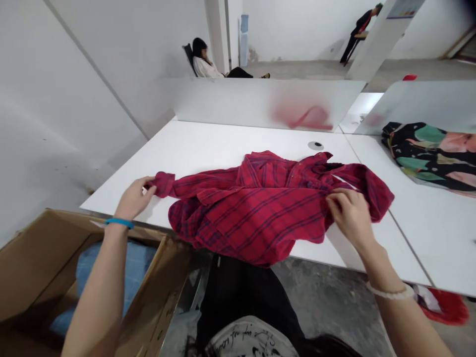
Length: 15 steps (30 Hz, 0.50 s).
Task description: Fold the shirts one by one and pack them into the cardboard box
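A red plaid shirt (267,213) with dark blue stripes lies rumpled across the white table (201,139), its lower part hanging over the front edge. One sleeve stretches out to the left, and my left hand (136,197) pinches it at the cuff. On the other side, my right hand (349,213) has its fingers closed on the shirt's fabric near the right end. The second sleeve bends round beyond that hand. The collar and buttons face the back of the table.
An open cardboard box (163,277) with blue cloth (139,258) inside stands below the table at left. A frosted divider (241,101) runs along the back. Patterned fabric (439,153) lies at right; a red bin (451,305) stands below. Two people are beyond the divider.
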{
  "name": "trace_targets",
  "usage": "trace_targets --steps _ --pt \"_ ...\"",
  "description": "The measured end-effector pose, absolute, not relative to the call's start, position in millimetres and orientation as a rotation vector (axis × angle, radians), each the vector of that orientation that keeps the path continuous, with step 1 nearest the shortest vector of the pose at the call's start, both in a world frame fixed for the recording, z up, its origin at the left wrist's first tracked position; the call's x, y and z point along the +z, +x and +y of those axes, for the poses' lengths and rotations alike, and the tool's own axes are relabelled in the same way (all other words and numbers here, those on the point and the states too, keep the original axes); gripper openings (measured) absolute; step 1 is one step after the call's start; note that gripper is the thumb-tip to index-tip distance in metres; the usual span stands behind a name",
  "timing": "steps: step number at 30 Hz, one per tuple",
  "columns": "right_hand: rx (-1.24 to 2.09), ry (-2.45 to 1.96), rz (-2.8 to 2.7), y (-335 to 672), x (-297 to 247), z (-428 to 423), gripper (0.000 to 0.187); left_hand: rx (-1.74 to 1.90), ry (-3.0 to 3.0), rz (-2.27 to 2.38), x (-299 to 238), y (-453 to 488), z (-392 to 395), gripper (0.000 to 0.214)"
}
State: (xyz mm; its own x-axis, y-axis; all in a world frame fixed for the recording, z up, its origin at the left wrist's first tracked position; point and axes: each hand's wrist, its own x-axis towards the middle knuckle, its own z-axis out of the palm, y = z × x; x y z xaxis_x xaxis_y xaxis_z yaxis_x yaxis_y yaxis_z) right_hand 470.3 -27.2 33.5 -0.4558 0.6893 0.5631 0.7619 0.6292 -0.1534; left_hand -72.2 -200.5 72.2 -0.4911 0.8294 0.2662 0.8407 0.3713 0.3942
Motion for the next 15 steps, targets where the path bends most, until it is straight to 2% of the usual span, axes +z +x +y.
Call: trace_targets --steps 3,6,7,9,11,13,15 --pt "0.028 -0.699 -2.632 431.9 39.1 -62.9 0.031 -0.588 -1.752 -2.428 67.3 -31.2 -215.0 0.040" --pt "0.144 -0.362 -2.899 409.6 31.2 -86.0 0.048 -0.533 -2.159 -2.348 60.1 -6.0 -224.6 0.048" --pt "0.164 -0.345 -2.908 407.4 28.4 -88.6 0.043 -0.485 -2.303 -2.301 56.1 -3.1 -227.0 0.052" --pt "0.260 -0.416 -2.858 409.6 27.4 -86.0 0.027 -0.399 -2.410 -2.251 49.1 -3.6 -230.3 0.050" --pt "0.392 -0.602 -2.691 417.3 36.3 -75.9 0.026 -0.450 -2.242 -2.374 49.9 -8.2 -230.9 0.041" --pt "0.462 -0.841 -2.384 426.2 55.8 -63.1 0.025 -0.674 -1.915 -2.573 63.2 -11.9 -227.2 0.033" --pt "0.490 -1.003 -2.032 432.8 83.2 -51.7 0.025 -1.086 -1.578 -2.657 88.4 -11.8 -218.5 0.031"
